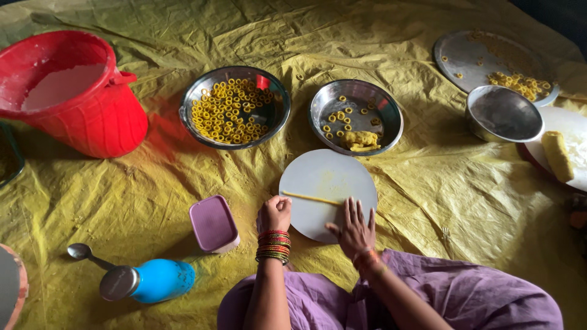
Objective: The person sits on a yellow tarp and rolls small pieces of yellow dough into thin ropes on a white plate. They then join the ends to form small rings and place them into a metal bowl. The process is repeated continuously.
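A thin yellow rope of dough [310, 197] lies across a round white board [327, 174] on the yellow sheet. My right hand [356, 229] lies flat with its fingers spread on the board, at the rope's right end. My left hand [276, 212] is curled at the rope's left end, seemingly pinching it. Behind the board stand two steel bowls: the left bowl [189, 98] holds several yellow dough rings, the right bowl [391, 110] holds a few rings and a lump of dough [359, 140].
A red bucket [104, 116] of white flour stands at the far left. A purple lidded box [213, 223], a blue bottle [156, 281] and a spoon [82, 252] lie near my left. At right are a steel plate [471, 55] with rings, an upturned steel bowl [504, 113] and another white board [572, 131] bearing a dough roll.
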